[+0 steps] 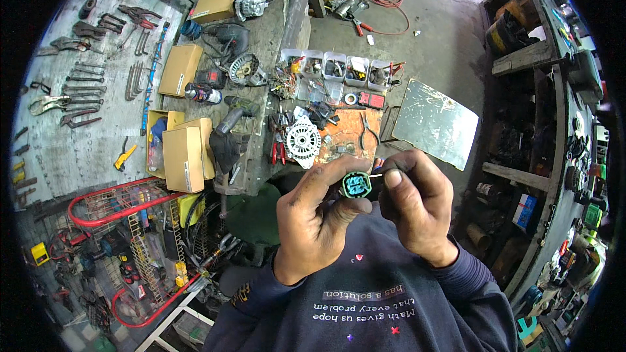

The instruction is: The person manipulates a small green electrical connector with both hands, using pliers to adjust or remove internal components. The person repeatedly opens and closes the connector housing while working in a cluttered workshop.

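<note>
In front of my chest, my left hand [315, 221] pinches a round green electrical connector [357, 185] between thumb and fingers. Its open face, with light blue inserts inside, is turned up into view. My right hand [422, 205] is closed on a thin pale rod [376, 175], a wire or a pick, I cannot tell which. The rod's end reaches the connector's upper right rim; whether it goes inside is unclear. Just beyond my hands, a silver alternator end housing [303, 141] and dark-handled pliers [370, 135] lie on the bench.
Clear plastic bins [334, 66] of small parts stand at the bench's far side. Cardboard boxes [188, 156] and a second alternator [245, 69] are on the left. A grey metal plate [437, 124] lies right, before dark shelving [515, 169]. A red-framed cart [127, 202] stands lower left.
</note>
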`<state>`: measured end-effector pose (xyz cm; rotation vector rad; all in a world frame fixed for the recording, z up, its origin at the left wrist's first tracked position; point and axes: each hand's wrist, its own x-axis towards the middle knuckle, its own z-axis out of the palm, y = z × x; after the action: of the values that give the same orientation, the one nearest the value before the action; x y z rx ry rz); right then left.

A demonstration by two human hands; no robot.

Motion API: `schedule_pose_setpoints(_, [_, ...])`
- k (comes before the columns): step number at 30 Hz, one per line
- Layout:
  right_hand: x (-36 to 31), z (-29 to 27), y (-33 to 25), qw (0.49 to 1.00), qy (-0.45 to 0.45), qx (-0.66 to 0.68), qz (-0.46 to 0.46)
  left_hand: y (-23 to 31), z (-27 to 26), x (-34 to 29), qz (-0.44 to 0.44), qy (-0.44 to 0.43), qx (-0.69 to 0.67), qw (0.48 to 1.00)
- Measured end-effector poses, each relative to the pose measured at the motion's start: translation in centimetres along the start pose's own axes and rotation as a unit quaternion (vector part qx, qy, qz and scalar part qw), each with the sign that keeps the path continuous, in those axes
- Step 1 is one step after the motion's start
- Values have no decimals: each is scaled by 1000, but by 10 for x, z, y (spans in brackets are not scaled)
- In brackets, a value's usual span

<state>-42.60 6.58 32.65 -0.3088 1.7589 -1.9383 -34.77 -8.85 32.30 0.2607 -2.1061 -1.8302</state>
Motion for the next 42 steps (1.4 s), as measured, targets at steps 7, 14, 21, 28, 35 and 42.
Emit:
schedule_pose_setpoints(7, [-1, -1, -5, 971, 28, -155, -182, 2, 0, 0, 14, -18, 34, 999])
schedule_pose_setpoints(14, [5, -13, -10, 989, -54, -79, -115, 11, -6, 2, 26, -51, 72, 996])
schedule_pose_setpoints(21, [-4, -17, -8, 953, -100, 217, 188, 16, -7, 6, 39, -66, 73, 994])
schedule_pose_setpoints(28, [-5, -6, -18, 998, -21, 48, 22, 12, -6, 8, 77, -43, 111, 990])
schedule_pose_setpoints(35, [1, -18, -41, 959, -88, -212, -163, 23, -13, 10, 118, -56, 187, 974])
schedule_pose_setpoints(42, [17, -24, -44, 961, -167, -194, -102, 22, -17, 9, 77, -77, 195, 975])
